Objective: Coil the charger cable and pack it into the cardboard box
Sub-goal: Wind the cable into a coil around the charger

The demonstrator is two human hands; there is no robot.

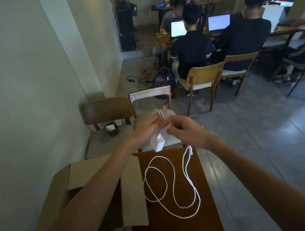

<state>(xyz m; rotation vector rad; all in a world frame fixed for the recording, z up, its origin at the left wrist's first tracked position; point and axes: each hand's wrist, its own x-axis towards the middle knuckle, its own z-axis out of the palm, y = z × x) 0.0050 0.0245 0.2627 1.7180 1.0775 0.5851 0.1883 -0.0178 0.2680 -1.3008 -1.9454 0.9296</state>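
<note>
My left hand [146, 127] is raised past the far edge of the table and grips a few turns of the white charger cable [173, 184] wound over its fingers. The white charger block [157, 143] dangles below that hand. My right hand [185, 131] pinches the cable just right of the left hand. From there the cable drops to the dark wooden table [208, 225] and lies in loose loops. The open cardboard box [76, 177] stands on the table's left side, under my left forearm, its flaps spread outward.
Two wooden chairs [107, 111] stand just beyond the table; the left one carries a small black holder [111, 130]. A pale wall runs along the left. Farther back, people sit on chairs at a table with laptops [177, 28], a backpack [162, 79] and power cords on the floor.
</note>
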